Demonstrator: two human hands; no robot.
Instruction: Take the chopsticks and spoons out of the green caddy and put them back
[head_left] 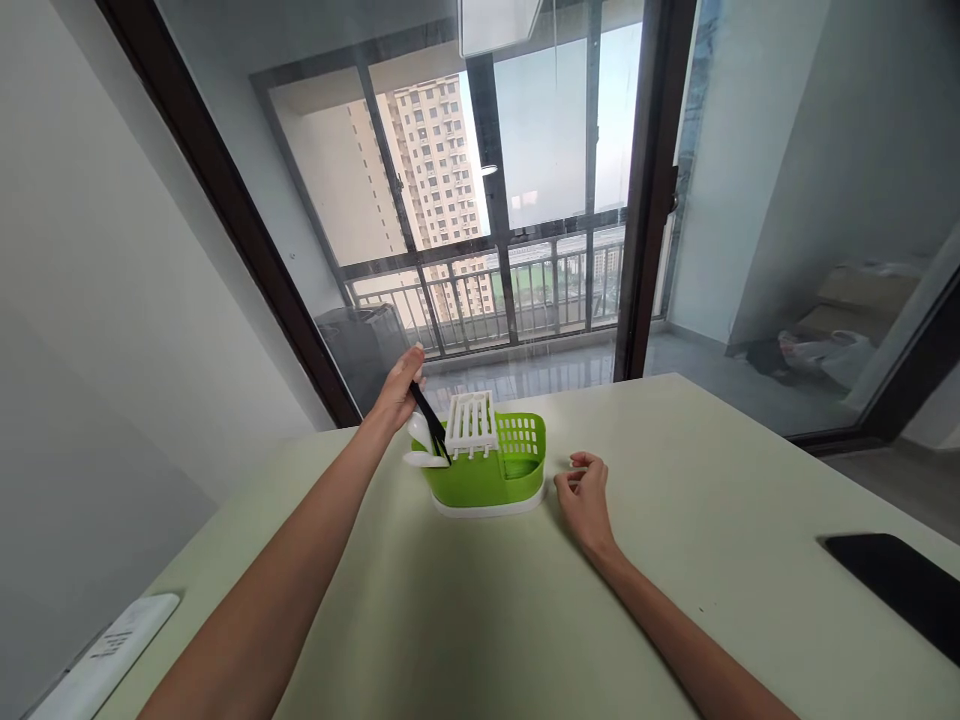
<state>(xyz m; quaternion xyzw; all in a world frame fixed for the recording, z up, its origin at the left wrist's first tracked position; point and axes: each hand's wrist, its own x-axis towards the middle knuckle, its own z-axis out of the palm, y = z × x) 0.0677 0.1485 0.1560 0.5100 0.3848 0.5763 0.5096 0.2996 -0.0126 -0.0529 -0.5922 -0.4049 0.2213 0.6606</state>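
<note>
A green caddy (469, 488) with a white base and lattice sides stands on the pale table. Across its top sits a white slatted rack (472, 422). My left hand (401, 385) is closed round the upper end of a bundle of black chopsticks (429, 415), whose lower ends fan out at the caddy's left end. Beside them, white spoons (420, 432) lean out of that same end. To the right of the caddy, my right hand (586, 495) rests on the table, fingers loosely curled and apart, holding nothing.
The pale table (675, 560) reaches toward a glass sliding door with a dark frame (651, 200). A flat black object (896, 580) lies at the right edge. A white power strip-like object (124, 645) lies at the left edge, near the wall.
</note>
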